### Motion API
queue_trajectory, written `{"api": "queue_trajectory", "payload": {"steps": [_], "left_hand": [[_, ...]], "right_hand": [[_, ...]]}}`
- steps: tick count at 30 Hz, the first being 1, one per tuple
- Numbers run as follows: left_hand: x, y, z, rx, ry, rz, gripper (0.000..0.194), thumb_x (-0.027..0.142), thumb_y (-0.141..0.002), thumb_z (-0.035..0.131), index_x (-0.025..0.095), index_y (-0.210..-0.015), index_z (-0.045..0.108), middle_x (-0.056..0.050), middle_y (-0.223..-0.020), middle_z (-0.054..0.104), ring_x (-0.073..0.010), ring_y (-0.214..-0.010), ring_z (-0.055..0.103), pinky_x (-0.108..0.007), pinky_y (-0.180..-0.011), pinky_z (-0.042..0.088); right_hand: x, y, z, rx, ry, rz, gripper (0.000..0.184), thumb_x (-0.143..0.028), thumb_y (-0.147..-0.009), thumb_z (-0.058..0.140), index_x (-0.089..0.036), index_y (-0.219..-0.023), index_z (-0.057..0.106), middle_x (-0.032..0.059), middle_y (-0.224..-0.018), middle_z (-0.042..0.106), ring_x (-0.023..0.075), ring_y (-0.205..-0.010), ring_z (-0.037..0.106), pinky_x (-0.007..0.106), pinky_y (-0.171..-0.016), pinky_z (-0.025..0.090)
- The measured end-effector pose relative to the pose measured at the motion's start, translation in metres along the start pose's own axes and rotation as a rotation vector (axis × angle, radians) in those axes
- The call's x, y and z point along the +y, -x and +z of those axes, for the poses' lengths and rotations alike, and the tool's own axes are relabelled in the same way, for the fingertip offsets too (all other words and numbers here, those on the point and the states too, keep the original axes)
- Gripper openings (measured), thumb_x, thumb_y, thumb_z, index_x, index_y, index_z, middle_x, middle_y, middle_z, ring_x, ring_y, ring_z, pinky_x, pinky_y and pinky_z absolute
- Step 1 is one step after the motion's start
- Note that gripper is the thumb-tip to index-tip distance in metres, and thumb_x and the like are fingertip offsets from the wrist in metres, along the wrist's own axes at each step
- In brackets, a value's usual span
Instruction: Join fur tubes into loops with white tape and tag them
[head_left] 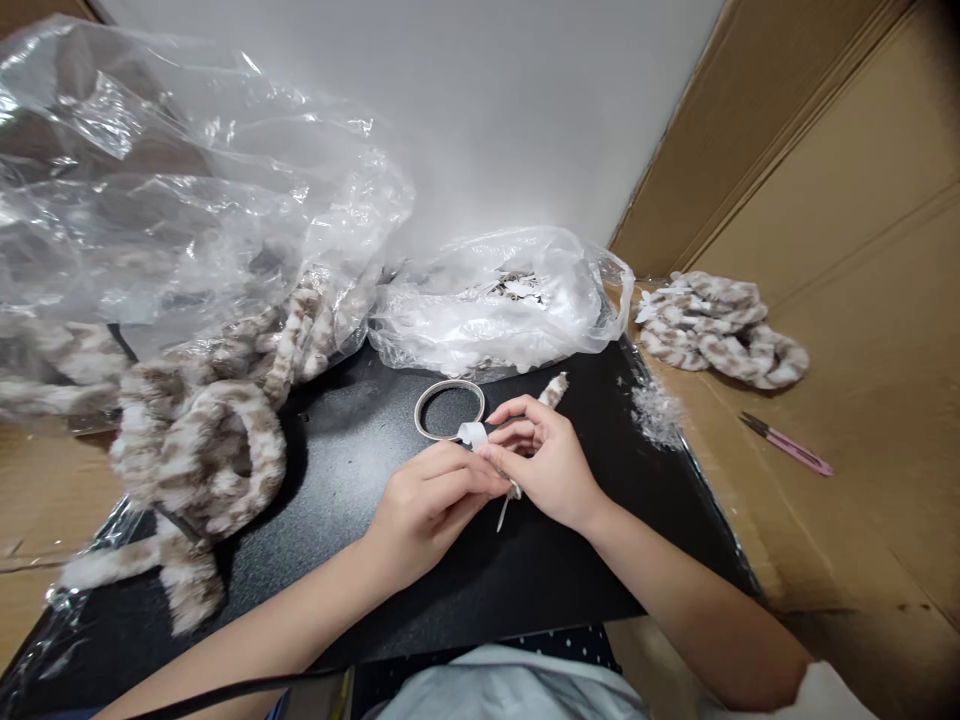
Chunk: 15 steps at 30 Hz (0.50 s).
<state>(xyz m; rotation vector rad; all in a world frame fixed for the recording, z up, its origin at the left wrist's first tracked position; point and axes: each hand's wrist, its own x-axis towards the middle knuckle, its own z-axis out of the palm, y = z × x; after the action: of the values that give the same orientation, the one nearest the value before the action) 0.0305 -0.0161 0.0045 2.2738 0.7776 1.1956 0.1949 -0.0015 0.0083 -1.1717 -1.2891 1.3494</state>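
Note:
My left hand (431,505) and my right hand (541,458) meet over the black mat (420,580). My right hand is closed around a thin fuzzy brown-and-white strip (554,389) whose tip pokes out beyond the fingers; a thin pale end hangs below the hand. My left hand's fingers pinch at a white tape end (472,433) beside the right fingertips. A roll of tape (448,408), a thin ring, lies flat on the mat just beyond both hands.
A large clear plastic bag (150,200) with fuzzy brown-and-white rings (202,450) spills at left. A smaller plastic bag (502,300) lies behind the tape roll. Several fuzzy rings (720,328) and a pink cutter (787,443) lie on cardboard at right. Fluff scraps (656,410) sit at the mat's edge.

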Motion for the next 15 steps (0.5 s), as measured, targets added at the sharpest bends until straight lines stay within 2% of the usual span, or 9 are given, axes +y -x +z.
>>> {"api": "queue_trajectory", "payload": {"steps": [9, 15], "left_hand": [[-0.0042, -0.0003, -0.0023, 0.02, 0.038, -0.258, 0.012, 0.016, -0.085, 0.064, 0.023, -0.088, 0.073, -0.003, -0.083, 0.075, -0.0168, -0.079, 0.068, -0.027, -0.076, 0.051], [-0.0023, -0.0033, -0.0035, 0.001, 0.186, -0.446, 0.009, 0.017, -0.082, 0.067, 0.02, -0.083, 0.075, -0.004, -0.078, 0.074, -0.0147, -0.069, 0.065, -0.023, -0.064, 0.048]], "right_hand": [[0.0067, 0.002, 0.0053, 0.14, 0.037, -0.17, 0.018, -0.02, -0.072, 0.071, -0.021, -0.086, 0.059, -0.0002, -0.074, 0.07, 0.0177, -0.074, 0.072, 0.026, -0.064, 0.055], [0.0054, -0.003, 0.0046, 0.118, -0.062, -0.073, 0.034, -0.025, -0.065, 0.078, -0.022, -0.09, 0.055, -0.0025, -0.07, 0.07, 0.0155, -0.063, 0.069, 0.027, -0.061, 0.055]]}}
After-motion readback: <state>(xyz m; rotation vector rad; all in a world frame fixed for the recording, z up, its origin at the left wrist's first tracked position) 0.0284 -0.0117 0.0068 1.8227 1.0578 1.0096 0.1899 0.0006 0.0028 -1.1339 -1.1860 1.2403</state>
